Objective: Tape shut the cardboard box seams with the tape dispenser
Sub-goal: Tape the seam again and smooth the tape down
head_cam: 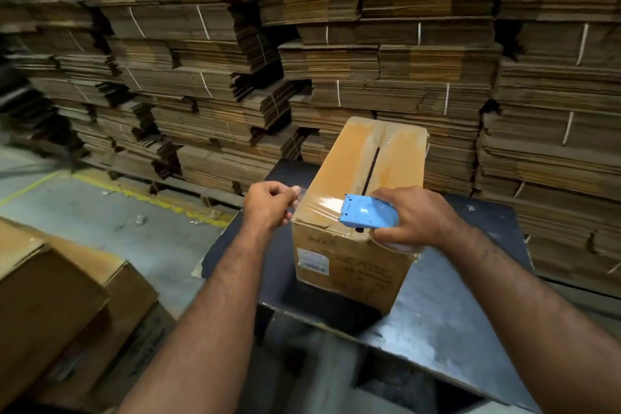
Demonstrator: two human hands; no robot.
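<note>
Tape dispenser [368, 213], blue, is gripped in the closed right hand [416, 217] on the near top edge of the cardboard box [353, 208]. Left hand [268, 205] pinches the clear tape [321, 207] end at the box's left edge. Box stands on a dark table [453, 312], centre seam partly open; its white label [312, 260] is unreadable.

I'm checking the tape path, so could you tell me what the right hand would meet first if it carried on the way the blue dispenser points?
Probably the left hand, which pinches the tape end just past the box's near left corner; the right hand points the dispenser leftward along the near top edge. Depth is unclear.
</note>
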